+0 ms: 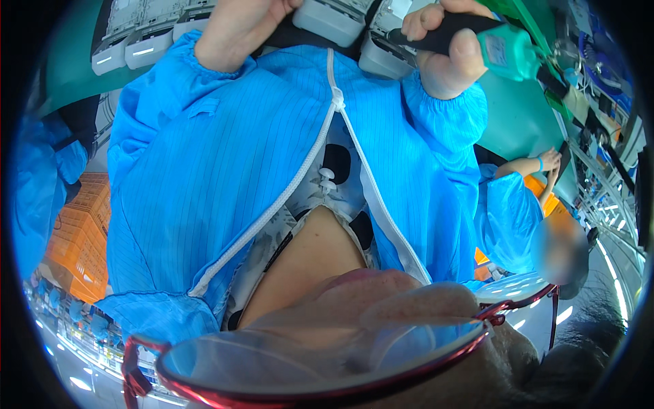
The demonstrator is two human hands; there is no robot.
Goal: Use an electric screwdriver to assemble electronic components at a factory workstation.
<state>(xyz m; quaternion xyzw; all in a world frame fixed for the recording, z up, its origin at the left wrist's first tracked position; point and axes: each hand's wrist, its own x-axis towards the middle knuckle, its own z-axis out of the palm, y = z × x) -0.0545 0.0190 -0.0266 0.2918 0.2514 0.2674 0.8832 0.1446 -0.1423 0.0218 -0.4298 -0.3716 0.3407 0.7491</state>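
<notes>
At the upper edge, my left hand (244,28) is bent at the wrist over the grey parts. Its fingertips are cut off by the picture's edge, so their grip is hidden. My right hand (451,63) is closed around the black grip of an electric screwdriver (511,51) with a green rear end. The tool lies sideways, its dark tip toward the left. Between my hands is a grey plastic housing (330,22), and another grey housing (385,56) sits below the screwdriver's tip. Several similar housings (146,49) stand in a row on the left.
A green work surface (501,123) runs under the parts. Orange crates (82,235) are stacked behind on the left. A co-worker's blue sleeve (507,215) and hands (550,162) are at the right; another person in blue (41,184) is at the left.
</notes>
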